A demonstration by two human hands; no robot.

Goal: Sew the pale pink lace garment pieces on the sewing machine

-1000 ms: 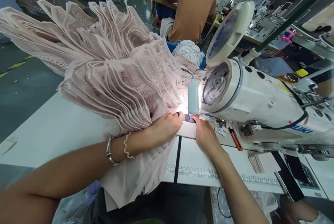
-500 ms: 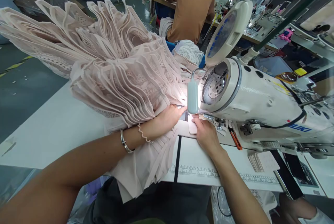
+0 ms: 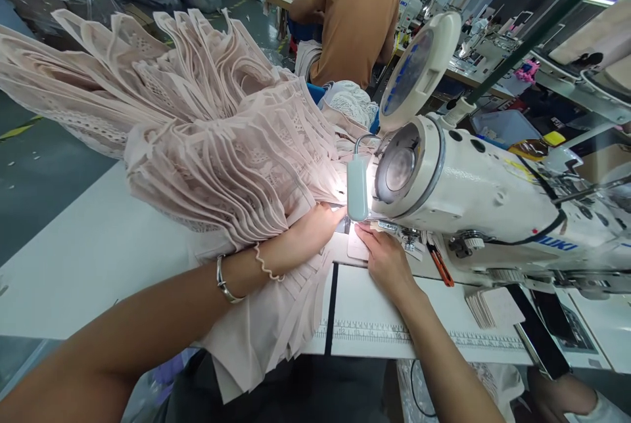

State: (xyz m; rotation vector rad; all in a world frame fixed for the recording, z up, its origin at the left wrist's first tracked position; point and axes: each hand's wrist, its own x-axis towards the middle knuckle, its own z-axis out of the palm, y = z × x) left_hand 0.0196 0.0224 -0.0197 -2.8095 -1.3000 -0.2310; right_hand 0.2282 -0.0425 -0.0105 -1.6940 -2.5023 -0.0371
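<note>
My left hand lies on the pale pink fabric just left of the sewing machine's needle area, thumb stretched toward the light. Its other fingers are curled and partly hidden against the cloth. My right hand pinches a small pale rounded card-like piece on the machine bed, fingertips at its upper edge. The white sewing machine stands to the right. A pale green lamp-like part hides the needle. Left of the machine rises a big bundle of pleated-looking pink lace-trimmed garments.
Orange-handled snips lie beside the machine base. A stack of pale cards and a dark phone rest at the right. A round magnifier stands above the machine head. Ahead, a co-worker in a brown shirt sits facing away.
The round disc in the machine head, sharp before, is now blurred as if spinning. The whole view has shifted slightly; both hands keep nearly the same place on the work.
</note>
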